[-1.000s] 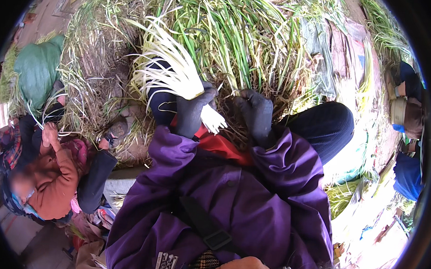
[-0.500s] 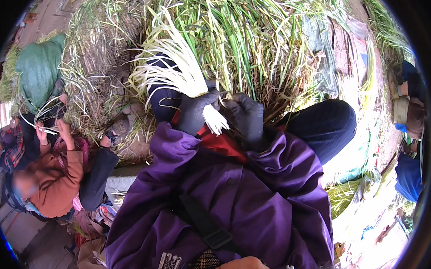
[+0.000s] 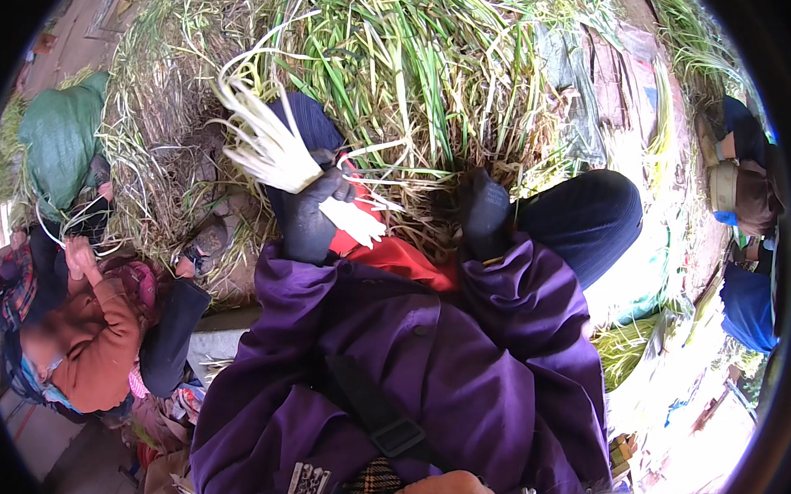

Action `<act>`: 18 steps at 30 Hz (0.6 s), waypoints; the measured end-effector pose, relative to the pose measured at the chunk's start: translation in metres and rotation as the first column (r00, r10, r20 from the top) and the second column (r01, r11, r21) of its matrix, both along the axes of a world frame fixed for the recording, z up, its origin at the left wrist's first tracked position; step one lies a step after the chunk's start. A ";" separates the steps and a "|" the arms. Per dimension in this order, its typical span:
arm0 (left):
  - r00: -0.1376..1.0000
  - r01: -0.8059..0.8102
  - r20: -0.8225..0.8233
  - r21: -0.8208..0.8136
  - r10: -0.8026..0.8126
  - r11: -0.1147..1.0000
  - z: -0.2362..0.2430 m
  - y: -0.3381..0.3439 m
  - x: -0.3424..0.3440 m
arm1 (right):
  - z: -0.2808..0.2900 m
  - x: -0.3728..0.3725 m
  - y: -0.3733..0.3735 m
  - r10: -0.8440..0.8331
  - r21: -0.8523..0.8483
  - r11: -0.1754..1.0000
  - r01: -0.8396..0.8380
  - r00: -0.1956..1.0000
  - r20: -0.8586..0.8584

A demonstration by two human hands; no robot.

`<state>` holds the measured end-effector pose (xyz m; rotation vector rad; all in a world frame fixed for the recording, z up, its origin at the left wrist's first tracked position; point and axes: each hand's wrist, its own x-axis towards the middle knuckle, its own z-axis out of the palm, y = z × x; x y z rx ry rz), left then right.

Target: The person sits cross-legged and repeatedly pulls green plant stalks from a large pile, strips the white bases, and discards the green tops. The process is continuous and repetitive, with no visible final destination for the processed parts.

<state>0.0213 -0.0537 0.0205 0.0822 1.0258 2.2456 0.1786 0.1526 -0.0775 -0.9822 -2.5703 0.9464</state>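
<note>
In my left hand [image 3: 307, 218], gloved in black, is a bunch of pale yellow-white chives [image 3: 280, 154]. The fingers are wrapped round it, with the leafy ends fanned up to the left and the white stalk ends [image 3: 351, 219] sticking out at lower right. One or two loose stalks [image 3: 384, 147] jut out beside that hand. My right hand [image 3: 485, 214], also in a black glove, is apart from the bunch at the near edge of a large heap of green leafy stalks [image 3: 429, 81]. Its back faces up and its fingers are mostly hidden. Red cloth [image 3: 404, 263] lies on my lap.
Dry, brownish stalks [image 3: 177, 87] spread along the heap's left. At left a person in a rust-brown top [image 3: 100, 349] handles thin stalks near a green sack [image 3: 60, 140]. Plastic sheeting [image 3: 575, 87] lies right of the heap. Other people's clothing [image 3: 750, 302] shows at far right.
My hands have moved apart: the right has gone from beside the bunch toward the heap, to the right. My left hand has shifted left and slightly down with the bunch, which looks narrower.
</note>
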 end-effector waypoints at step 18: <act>0.999 -0.032 0.009 -0.007 0.032 0.999 -0.005 -0.003 0.001 | 0.071 -0.051 -0.039 0.439 -0.015 0.898 -0.439 0.896 0.067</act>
